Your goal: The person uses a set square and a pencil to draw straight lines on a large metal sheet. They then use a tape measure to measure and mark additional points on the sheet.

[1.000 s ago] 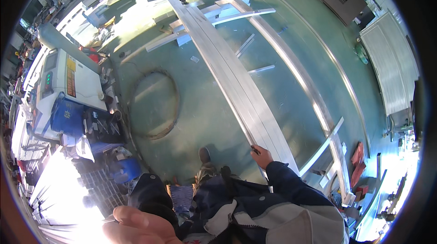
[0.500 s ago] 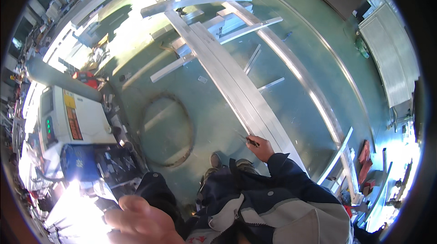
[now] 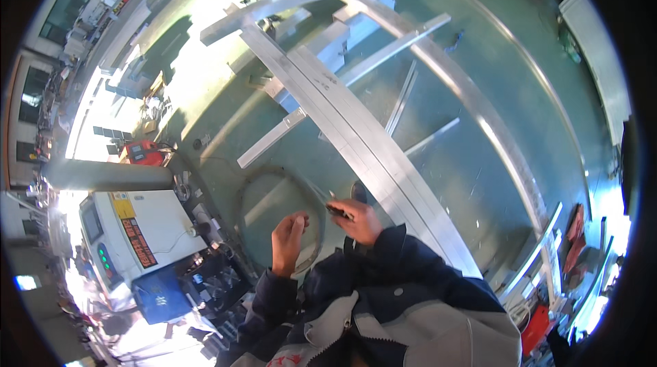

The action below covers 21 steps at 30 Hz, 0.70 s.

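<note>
Left hand now raised, green floor, metal beams

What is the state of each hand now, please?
Left hand: raised, fingers loosely curled, holding nothing visible.
Right hand: closed on a small dark tool, beside the long metal beam.

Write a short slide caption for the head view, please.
Right hand holds a small dark tool beside a long aluminium beam; left hand raised, empty.
</note>
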Each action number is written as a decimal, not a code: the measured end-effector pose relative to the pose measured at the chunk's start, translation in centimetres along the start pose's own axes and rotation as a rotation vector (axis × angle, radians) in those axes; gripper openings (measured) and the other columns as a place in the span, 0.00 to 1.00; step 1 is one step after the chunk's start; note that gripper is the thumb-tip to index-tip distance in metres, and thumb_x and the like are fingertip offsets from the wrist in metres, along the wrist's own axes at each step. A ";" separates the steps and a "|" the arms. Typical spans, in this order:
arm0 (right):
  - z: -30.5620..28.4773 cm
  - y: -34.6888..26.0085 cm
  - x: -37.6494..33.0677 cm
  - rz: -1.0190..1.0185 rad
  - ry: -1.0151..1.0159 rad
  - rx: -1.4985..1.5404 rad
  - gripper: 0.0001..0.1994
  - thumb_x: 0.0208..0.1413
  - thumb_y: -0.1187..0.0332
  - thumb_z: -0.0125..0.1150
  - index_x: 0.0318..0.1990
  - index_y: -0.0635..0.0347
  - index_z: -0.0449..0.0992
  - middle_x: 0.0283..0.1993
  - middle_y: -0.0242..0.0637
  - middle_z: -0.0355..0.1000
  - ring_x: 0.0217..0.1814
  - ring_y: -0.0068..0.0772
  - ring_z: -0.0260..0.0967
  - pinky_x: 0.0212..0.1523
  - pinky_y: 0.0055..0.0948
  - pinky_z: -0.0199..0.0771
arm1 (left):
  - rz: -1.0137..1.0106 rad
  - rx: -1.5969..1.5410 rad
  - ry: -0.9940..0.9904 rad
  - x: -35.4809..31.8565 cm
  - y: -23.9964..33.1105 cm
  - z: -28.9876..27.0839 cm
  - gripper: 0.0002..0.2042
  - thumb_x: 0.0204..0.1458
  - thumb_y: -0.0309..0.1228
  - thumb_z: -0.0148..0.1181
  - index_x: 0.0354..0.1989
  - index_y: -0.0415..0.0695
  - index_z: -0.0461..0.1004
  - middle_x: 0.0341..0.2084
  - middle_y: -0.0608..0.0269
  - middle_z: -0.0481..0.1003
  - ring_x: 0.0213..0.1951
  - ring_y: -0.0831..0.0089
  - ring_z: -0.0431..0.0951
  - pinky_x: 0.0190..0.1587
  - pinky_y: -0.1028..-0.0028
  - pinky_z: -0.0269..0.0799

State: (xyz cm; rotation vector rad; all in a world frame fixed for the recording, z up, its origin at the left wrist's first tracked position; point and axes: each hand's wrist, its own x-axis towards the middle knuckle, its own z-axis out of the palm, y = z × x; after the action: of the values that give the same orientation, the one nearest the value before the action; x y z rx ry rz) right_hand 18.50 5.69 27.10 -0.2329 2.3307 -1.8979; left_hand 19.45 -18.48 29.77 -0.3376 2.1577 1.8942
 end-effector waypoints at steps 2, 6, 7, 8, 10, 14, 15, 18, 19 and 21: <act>-1.3 0.5 3.2 -0.021 0.002 -0.046 0.22 0.60 0.73 0.74 0.63 0.55 0.83 0.54 0.45 0.84 0.55 0.52 0.83 0.56 0.42 0.83 | -0.067 0.106 -0.025 3.9 -0.5 -0.4 0.15 0.75 0.35 0.60 0.56 0.35 0.83 0.44 0.64 0.83 0.44 0.78 0.80 0.49 0.74 0.75; -4.2 5.6 8.5 -0.018 0.062 -0.228 0.21 0.56 0.71 0.74 0.58 0.52 0.84 0.54 0.43 0.84 0.55 0.54 0.82 0.55 0.45 0.83 | -0.089 0.255 -0.057 12.5 -0.2 -2.8 0.16 0.76 0.35 0.59 0.58 0.33 0.81 0.47 0.61 0.85 0.46 0.78 0.81 0.50 0.74 0.77; -4.5 7.1 9.6 -0.060 0.140 -0.271 0.19 0.56 0.70 0.75 0.56 0.51 0.84 0.50 0.41 0.84 0.52 0.52 0.82 0.53 0.46 0.83 | -0.064 0.256 -0.043 14.6 0.1 -3.2 0.15 0.76 0.34 0.60 0.58 0.33 0.81 0.48 0.61 0.85 0.47 0.77 0.82 0.52 0.74 0.77; -5.1 8.7 10.5 -0.017 0.166 -0.323 0.17 0.56 0.70 0.75 0.54 0.49 0.84 0.48 0.38 0.84 0.50 0.51 0.81 0.51 0.48 0.82 | -0.036 0.254 -0.038 16.9 0.1 -3.4 0.15 0.76 0.34 0.60 0.58 0.33 0.81 0.48 0.61 0.85 0.49 0.77 0.82 0.54 0.74 0.77; -5.8 11.7 11.7 0.065 0.200 -0.452 0.14 0.57 0.71 0.74 0.51 0.49 0.83 0.46 0.36 0.83 0.49 0.50 0.81 0.49 0.48 0.82 | 0.023 0.297 -0.058 21.9 -0.1 -3.9 0.15 0.75 0.32 0.60 0.59 0.32 0.80 0.50 0.60 0.85 0.52 0.76 0.83 0.58 0.73 0.77; -5.5 16.8 13.1 0.230 0.204 -0.512 0.11 0.60 0.71 0.72 0.49 0.48 0.81 0.45 0.35 0.82 0.52 0.50 0.80 0.48 0.49 0.82 | 0.059 0.531 -0.135 32.5 -0.6 -4.5 0.15 0.75 0.29 0.61 0.64 0.34 0.78 0.54 0.56 0.85 0.56 0.72 0.85 0.61 0.71 0.79; -4.9 17.9 13.0 0.287 0.200 -0.518 0.11 0.60 0.71 0.72 0.50 0.48 0.81 0.45 0.35 0.81 0.52 0.50 0.80 0.48 0.49 0.82 | 0.086 0.534 -0.141 35.3 -1.8 -4.7 0.15 0.75 0.29 0.61 0.64 0.35 0.78 0.54 0.56 0.86 0.56 0.71 0.86 0.61 0.70 0.80; -2.3 19.7 13.7 0.476 0.169 -0.568 0.14 0.59 0.70 0.72 0.52 0.48 0.80 0.49 0.36 0.80 0.55 0.49 0.79 0.49 0.51 0.82 | 0.133 0.582 -0.153 43.9 -2.6 -4.5 0.16 0.74 0.28 0.62 0.66 0.38 0.78 0.56 0.56 0.86 0.56 0.70 0.86 0.60 0.69 0.81; -1.5 20.0 13.9 0.510 0.173 -0.592 0.14 0.59 0.70 0.72 0.52 0.48 0.80 0.50 0.36 0.80 0.56 0.49 0.78 0.50 0.51 0.82 | 0.137 0.596 -0.163 47.0 -2.2 -3.8 0.16 0.73 0.28 0.62 0.66 0.39 0.78 0.56 0.55 0.85 0.57 0.70 0.86 0.60 0.69 0.81; -0.8 19.9 14.7 0.535 0.181 -0.626 0.16 0.58 0.71 0.73 0.53 0.50 0.80 0.51 0.36 0.80 0.60 0.50 0.76 0.54 0.50 0.82 | 0.201 0.733 -0.171 53.1 -1.6 -3.2 0.18 0.72 0.26 0.62 0.68 0.39 0.77 0.58 0.52 0.85 0.57 0.67 0.87 0.60 0.68 0.81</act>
State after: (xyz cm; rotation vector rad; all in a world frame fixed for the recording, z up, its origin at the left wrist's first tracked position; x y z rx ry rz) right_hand 3.18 7.50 7.73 0.4825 2.6747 -0.9558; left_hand -30.16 -22.32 10.81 0.1842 2.6303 1.0272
